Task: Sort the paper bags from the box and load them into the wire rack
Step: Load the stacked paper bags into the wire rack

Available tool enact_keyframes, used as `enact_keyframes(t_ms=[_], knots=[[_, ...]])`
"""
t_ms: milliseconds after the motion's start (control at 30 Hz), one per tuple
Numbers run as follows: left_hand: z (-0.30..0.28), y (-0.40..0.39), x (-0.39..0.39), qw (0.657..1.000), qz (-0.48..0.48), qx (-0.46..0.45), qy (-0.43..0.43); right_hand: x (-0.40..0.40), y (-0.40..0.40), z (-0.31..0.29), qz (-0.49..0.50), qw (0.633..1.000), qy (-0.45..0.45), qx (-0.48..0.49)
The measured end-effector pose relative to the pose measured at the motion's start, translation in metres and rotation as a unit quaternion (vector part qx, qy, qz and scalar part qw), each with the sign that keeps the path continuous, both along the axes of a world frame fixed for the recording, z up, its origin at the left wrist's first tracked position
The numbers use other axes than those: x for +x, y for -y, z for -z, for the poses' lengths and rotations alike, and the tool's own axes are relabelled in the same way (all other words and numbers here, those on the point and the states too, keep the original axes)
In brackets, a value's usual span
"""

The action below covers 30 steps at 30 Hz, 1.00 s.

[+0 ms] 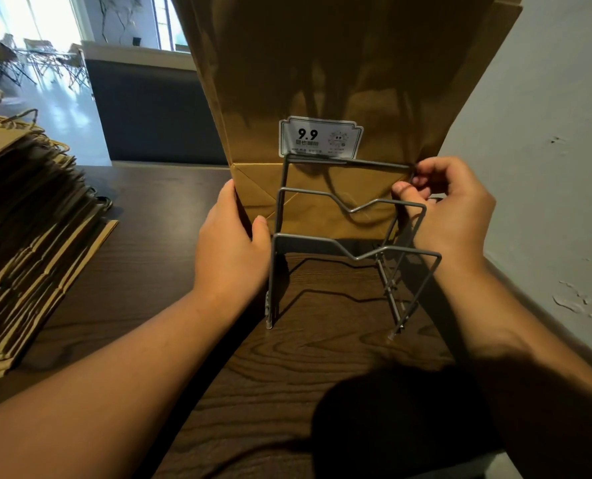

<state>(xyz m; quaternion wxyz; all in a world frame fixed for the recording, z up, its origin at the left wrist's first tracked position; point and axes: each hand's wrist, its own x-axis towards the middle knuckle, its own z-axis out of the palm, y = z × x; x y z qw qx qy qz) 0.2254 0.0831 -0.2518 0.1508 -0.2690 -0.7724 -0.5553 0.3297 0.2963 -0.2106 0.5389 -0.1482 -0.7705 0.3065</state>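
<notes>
Two bare hands work at a grey wire rack [350, 243] standing on a dark wood-grain bench [305, 368], near its right edge, close to a pale wall [547, 133]. One tall brown paper bag [322, 81] stands upright at the rack's far side, behind the farthest wire frame, its folded bottom down on the bench. White label [321, 137] on the bag's near face, printed "9.9", smaller print unreadable; it sits just above the top wire.

Left hand [232, 250]: fingers mostly straight, palm flat against the bag's lower left edge, thumb lying across the front face beside the rack's left upright. Pressing, not gripping.

Right hand [450, 209]: fingers curled, thumb and fingertips pinching at the bag's lower right edge, right where the rack's top wire bends at its right corner. Cannot tell whether the pinch takes the paper alone or the wire with it.

Rack's nearer slots, between the closer wire frames, hold nothing visible; the frames throw angular shadows on the wood.

Toward the bench's left edge, a stack of flat brown paper bags [28, 236] lies fanned, twine handles [14, 119] showing at the far end. Well apart from the rack.

Beyond the bench's far edge: a low dark partition [156, 112], bright windows, folding chairs [56, 63] on a shiny floor.
</notes>
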Motion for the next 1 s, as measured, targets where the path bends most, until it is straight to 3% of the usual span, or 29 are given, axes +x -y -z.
enact_keyframes(t_ms=[167,333,567,733,1000], knots=[[0.000,0.002,0.000,1.000,-0.002,0.005,-0.025,0.006,0.004,0.019,0.020,0.997,-0.043,-0.054],[0.000,0.002,-0.003,0.999,-0.014,-0.014,-0.038,0.006,-0.005,0.030,0.018,0.988,0.021,-0.151],[-0.002,-0.001,-0.004,0.998,-0.002,-0.033,-0.052,0.005,-0.008,0.036,0.070,0.991,0.045,-0.104],[-0.002,-0.004,-0.004,0.998,0.007,-0.045,-0.039,0.006,-0.005,0.037,0.068,0.992,0.012,-0.110],[-0.002,0.001,0.002,0.996,-0.020,-0.061,-0.058,0.009,-0.005,0.035,0.085,0.990,0.080,-0.081]])
